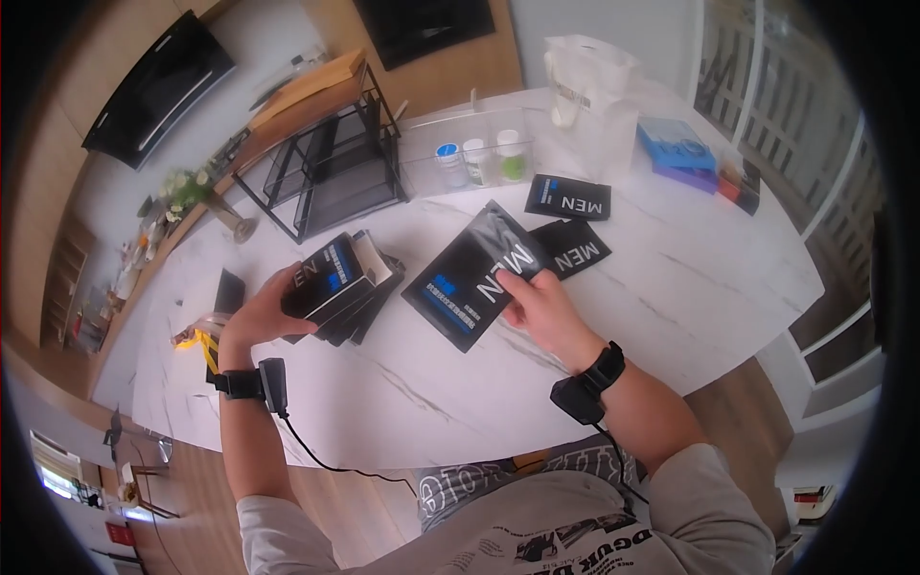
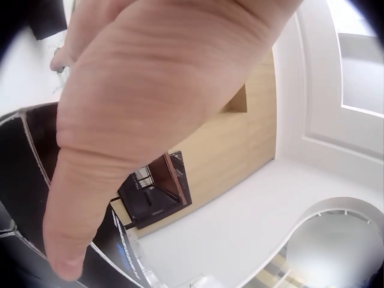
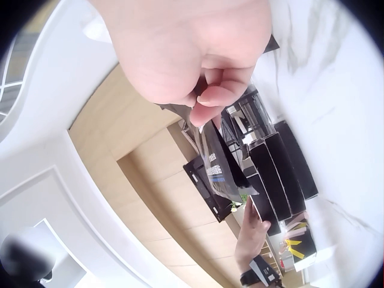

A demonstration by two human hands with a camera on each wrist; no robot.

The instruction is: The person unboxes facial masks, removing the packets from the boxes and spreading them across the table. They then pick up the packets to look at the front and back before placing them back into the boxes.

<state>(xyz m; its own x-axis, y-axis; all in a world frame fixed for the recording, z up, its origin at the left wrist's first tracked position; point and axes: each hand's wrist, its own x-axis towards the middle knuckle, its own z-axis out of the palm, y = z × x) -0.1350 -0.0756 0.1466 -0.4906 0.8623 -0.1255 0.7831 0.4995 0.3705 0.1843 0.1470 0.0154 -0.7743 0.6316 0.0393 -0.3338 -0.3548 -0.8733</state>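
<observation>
My left hand point(image 1: 257, 311) grips a black box point(image 1: 331, 268) printed MEN, its thumb along the near side and its fingers over the far side. The box sits tilted over more black boxes point(image 1: 369, 321) in a loose pile. In my right hand point(image 1: 546, 321), a flat, shiny black pouch point(image 1: 455, 292) with MEN and blue lettering is pinched at its right edge, raised over the tabletop. Beyond that hand, a matching pouch point(image 1: 586, 251) lies partly covered by it, and another pouch point(image 1: 568, 197) lies farther back. The left wrist view shows mostly the thumb point(image 2: 78, 222) against the box.
Behind the boxes stands a black mesh rack point(image 1: 345, 172). A clear bin point(image 1: 422, 163) with several bottles sits beside it, then a white paper bag point(image 1: 594, 96). Blue and purple boxes point(image 1: 680, 149) are at the back right. Yellow ribbon point(image 1: 201, 343) lies beside the left wrist on the marble-patterned table point(image 1: 709, 287).
</observation>
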